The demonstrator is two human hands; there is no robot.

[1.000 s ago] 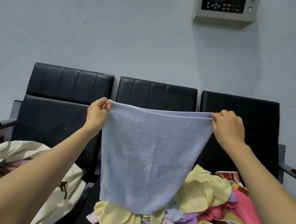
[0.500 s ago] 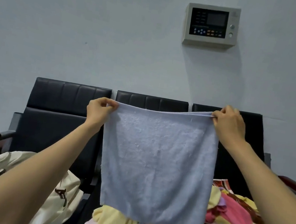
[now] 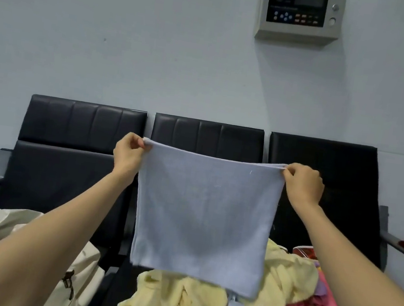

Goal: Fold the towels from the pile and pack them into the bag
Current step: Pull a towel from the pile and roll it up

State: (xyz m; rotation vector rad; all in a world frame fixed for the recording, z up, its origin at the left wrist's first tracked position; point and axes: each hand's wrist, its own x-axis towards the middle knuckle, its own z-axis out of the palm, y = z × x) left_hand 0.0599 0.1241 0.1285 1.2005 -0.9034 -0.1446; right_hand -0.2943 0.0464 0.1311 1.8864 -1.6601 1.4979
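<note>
Fingertips of your left hand [image 3: 127,157] and right hand [image 3: 302,185] pinch the blue towel's [image 3: 204,218] top corners; light, limp cloth, so keep holding corners when folding.

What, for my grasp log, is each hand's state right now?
Left hand: closed, pinching the top left corner of the blue towel.
Right hand: closed, pinching the blue towel's top right corner.
</note>
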